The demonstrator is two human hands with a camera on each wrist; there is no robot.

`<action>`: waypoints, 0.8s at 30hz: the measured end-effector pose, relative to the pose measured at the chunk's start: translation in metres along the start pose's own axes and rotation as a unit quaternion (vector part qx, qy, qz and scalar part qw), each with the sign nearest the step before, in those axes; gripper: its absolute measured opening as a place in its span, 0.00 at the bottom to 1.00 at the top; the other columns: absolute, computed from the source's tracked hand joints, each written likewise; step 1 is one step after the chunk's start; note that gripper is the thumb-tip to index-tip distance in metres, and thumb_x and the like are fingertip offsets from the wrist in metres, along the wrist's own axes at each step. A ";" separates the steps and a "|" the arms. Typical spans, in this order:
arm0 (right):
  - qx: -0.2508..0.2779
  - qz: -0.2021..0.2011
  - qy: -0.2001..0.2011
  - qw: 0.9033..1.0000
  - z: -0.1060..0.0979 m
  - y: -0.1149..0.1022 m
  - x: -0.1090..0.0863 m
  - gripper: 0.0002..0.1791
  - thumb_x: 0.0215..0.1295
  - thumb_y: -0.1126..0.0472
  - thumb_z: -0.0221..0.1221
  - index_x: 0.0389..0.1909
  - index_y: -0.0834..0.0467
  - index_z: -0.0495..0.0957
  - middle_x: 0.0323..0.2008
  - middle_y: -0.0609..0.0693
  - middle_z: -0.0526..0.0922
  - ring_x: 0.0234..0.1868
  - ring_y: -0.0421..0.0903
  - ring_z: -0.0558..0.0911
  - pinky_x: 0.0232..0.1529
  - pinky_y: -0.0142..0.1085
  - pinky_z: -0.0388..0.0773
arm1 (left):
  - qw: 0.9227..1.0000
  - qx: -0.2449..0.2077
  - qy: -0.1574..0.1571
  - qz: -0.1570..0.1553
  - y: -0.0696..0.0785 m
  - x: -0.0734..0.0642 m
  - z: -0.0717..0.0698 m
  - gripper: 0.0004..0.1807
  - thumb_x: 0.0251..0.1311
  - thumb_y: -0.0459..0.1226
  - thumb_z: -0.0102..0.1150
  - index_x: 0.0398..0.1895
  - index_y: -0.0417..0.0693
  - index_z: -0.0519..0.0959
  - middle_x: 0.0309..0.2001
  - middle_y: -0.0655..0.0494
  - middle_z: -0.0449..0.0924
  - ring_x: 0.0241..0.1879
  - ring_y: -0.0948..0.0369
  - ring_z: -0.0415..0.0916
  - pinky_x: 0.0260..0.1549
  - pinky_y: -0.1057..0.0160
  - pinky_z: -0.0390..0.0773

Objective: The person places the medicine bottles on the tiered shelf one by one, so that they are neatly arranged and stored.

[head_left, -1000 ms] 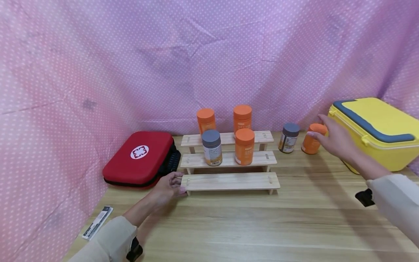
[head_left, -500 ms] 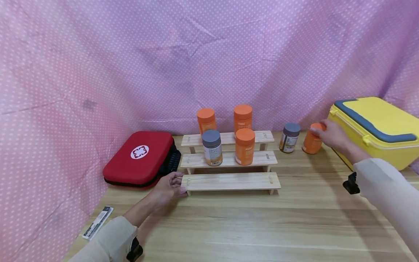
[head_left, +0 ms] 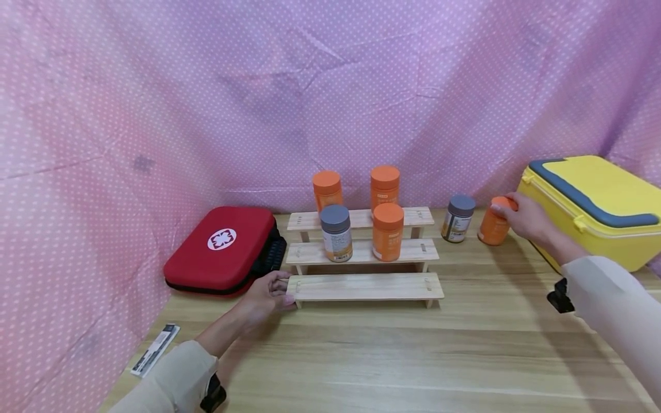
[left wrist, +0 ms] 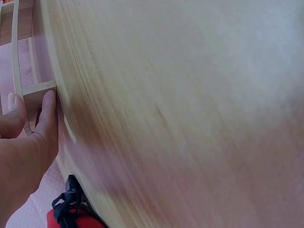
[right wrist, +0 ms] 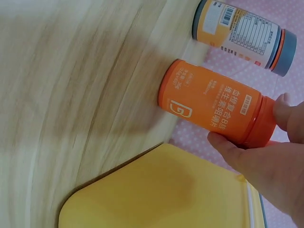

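My left hand (head_left: pixel 264 297) holds the left end of the lowest step of a three-tier wooden display rack (head_left: pixel 361 287). In the left wrist view its thumb and fingers lie around the rack's end support (left wrist: pixel 40 90). At the right, my right hand (head_left: pixel 532 219) grips an orange supplement bottle (right wrist: pixel 213 102) by its orange cap. That bottle stands upright, its base at the tabletop. Beside it stands a grey-capped bottle (head_left: pixel 458 219). On the rack's middle tier are another grey-capped bottle (head_left: pixel 337 235) and an orange bottle (head_left: pixel 388 232); two orange bottles (head_left: pixel 384 186) occupy the top tier.
A red first-aid case (head_left: pixel 222 246) lies left of the rack, close to my left hand. The yellow lidded box (head_left: pixel 594 229) stands just right of my right hand. A flat white-and-grey packet (head_left: pixel 155 350) lies at the table's left edge. Pink dotted cloth (head_left: pixel 361 86) hangs behind.
My right hand has come in closer on the orange bottle at the right and now grips its cap. The left hand stays on the rack.
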State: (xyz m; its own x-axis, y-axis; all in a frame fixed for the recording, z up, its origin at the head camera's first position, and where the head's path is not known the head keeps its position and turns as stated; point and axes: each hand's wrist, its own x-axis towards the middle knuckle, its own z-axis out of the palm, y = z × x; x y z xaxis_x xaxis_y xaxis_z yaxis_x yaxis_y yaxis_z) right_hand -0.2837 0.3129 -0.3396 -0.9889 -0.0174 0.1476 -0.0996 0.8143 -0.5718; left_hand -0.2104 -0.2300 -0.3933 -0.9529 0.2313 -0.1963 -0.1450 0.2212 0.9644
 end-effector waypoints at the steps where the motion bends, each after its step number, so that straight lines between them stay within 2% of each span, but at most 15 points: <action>1: -0.002 -0.003 0.002 1.000 0.000 0.000 -0.002 0.32 0.75 0.49 0.45 0.57 0.77 0.61 0.45 0.71 0.70 0.40 0.62 0.70 0.34 0.41 0.71 | 1.000 -0.001 0.001 -0.001 0.000 0.000 0.000 0.28 0.57 0.17 0.54 0.61 0.28 0.61 0.51 0.34 0.73 0.45 0.55 0.77 0.46 0.53 0.82; 7: -0.017 -0.044 0.024 0.999 -0.002 -0.006 -0.021 0.25 0.73 0.55 0.52 0.52 0.76 0.67 0.41 0.69 0.74 0.37 0.58 0.72 0.28 0.34 0.70 | 1.000 0.002 -0.001 -0.002 -0.002 -0.001 0.000 0.28 0.57 0.16 0.54 0.61 0.28 0.61 0.50 0.34 0.73 0.44 0.55 0.77 0.46 0.53 0.82; 13: -0.022 -0.083 0.047 0.995 -0.012 -0.021 -0.051 0.22 0.69 0.56 0.58 0.53 0.70 0.72 0.38 0.62 0.78 0.32 0.41 0.70 0.26 0.25 0.67 | 1.000 0.006 0.000 -0.003 -0.001 -0.001 0.000 0.28 0.58 0.17 0.54 0.61 0.28 0.61 0.51 0.34 0.73 0.45 0.54 0.77 0.46 0.53 0.82; 16: -0.015 -0.106 0.055 0.993 -0.015 -0.030 -0.064 0.20 0.67 0.59 0.60 0.53 0.69 0.73 0.37 0.61 0.78 0.30 0.36 0.69 0.25 0.24 0.65 | 1.000 0.005 0.000 -0.003 0.001 -0.001 0.000 0.28 0.58 0.18 0.54 0.62 0.29 0.61 0.52 0.34 0.73 0.46 0.53 0.76 0.46 0.53 0.82; 20: -0.019 -0.130 0.059 0.990 -0.017 -0.044 -0.079 0.20 0.64 0.63 0.62 0.53 0.68 0.73 0.36 0.60 0.80 0.29 0.33 0.69 0.25 0.21 0.65 | 1.000 0.004 -0.004 -0.001 0.001 -0.001 -0.001 0.28 0.58 0.18 0.54 0.63 0.28 0.60 0.52 0.34 0.73 0.46 0.53 0.76 0.46 0.53 0.82; 24: -0.025 -0.135 0.051 0.989 -0.018 -0.058 -0.091 0.22 0.64 0.63 0.62 0.56 0.68 0.73 0.38 0.61 0.81 0.31 0.31 0.70 0.26 0.19 0.65 | 1.000 0.002 -0.006 0.001 0.000 0.000 -0.001 0.29 0.58 0.17 0.54 0.62 0.28 0.60 0.52 0.34 0.73 0.46 0.54 0.77 0.46 0.53 0.82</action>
State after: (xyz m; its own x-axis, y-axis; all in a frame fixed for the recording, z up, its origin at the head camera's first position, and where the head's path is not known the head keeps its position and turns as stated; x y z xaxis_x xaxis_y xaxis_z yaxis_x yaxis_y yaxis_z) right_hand -0.1858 0.2776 -0.3050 -0.9100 -0.1818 0.3725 -0.3513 0.8152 -0.4605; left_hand -0.2107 -0.2308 -0.3932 -0.9499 0.2432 -0.1962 -0.1418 0.2241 0.9642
